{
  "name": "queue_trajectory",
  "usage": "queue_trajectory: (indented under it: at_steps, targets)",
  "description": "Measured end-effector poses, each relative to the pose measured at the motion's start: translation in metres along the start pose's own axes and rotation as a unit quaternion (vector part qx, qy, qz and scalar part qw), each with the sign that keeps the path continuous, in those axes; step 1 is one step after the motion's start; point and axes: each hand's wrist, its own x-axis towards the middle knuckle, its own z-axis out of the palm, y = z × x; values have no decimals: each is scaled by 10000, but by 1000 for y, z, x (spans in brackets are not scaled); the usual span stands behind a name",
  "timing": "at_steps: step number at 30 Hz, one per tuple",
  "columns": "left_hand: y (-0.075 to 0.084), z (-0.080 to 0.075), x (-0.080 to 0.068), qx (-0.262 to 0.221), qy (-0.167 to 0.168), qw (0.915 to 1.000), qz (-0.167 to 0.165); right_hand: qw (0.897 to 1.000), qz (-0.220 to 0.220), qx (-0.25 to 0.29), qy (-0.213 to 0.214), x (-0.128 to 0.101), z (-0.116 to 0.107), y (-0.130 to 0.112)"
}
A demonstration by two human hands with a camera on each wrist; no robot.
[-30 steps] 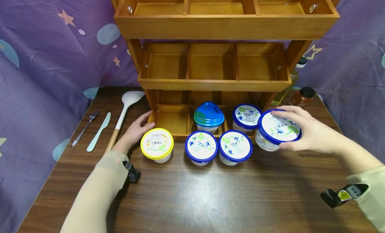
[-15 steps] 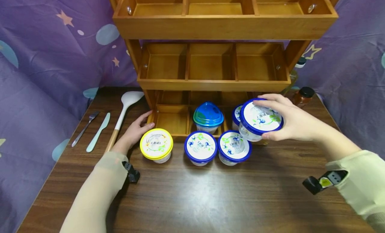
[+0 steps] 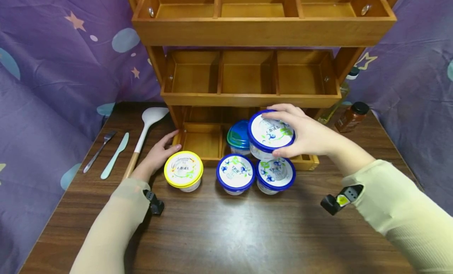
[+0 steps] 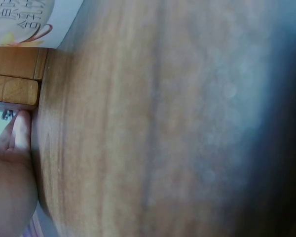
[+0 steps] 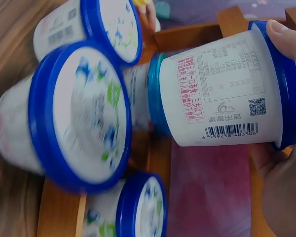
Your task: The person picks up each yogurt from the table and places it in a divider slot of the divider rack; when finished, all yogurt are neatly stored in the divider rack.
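Note:
My right hand (image 3: 276,133) grips a blue-lidded white cup (image 3: 266,135) by its lid rim, held in the air just above another blue-lidded cup (image 3: 275,173) on the table. In the right wrist view the held cup (image 5: 222,94) lies sideways with its label and barcode showing, fingers (image 5: 282,30) on the lid. My left hand (image 3: 170,142) rests open on the table, fingertips at the wooden rack's (image 3: 247,99) bottom left corner. A yellow-lidded cup (image 3: 183,171) stands beside that hand. A second blue-lidded cup (image 3: 235,172) stands between the two.
A teal dome-lidded cup (image 3: 236,137) sits in the bottom tray's middle compartment; another blue-lidded cup (image 5: 138,207) sits in the right one. A spatula (image 3: 146,126), knife (image 3: 115,155) and fork (image 3: 99,150) lie left. A brown jar (image 3: 351,116) and a bottle (image 3: 332,109) stand right.
My right hand has carried its blue-lidded cup leftward and a little higher, from right of the rack to over the front right cup. The left hand has stayed put.

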Motion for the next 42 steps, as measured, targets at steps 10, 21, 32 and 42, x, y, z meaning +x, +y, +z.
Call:
queue_trajectory:
  at_steps: [10,21,32,42]
  targets:
    - [-2,0,0,-68,-20,10000,14,9993,-330,77,-158,33,20,-28]
    - [-2,0,1,-4,42,10000,-42,9984,-521,-45,-234,64,50,-46]
    - [0,-1,1,47,54,10000,-11,9981,-586,-140,-109,87,66,-56]
    - [-1,-1,1,48,59,10000,38,9988,-138,-224,-413,104,83,-52]
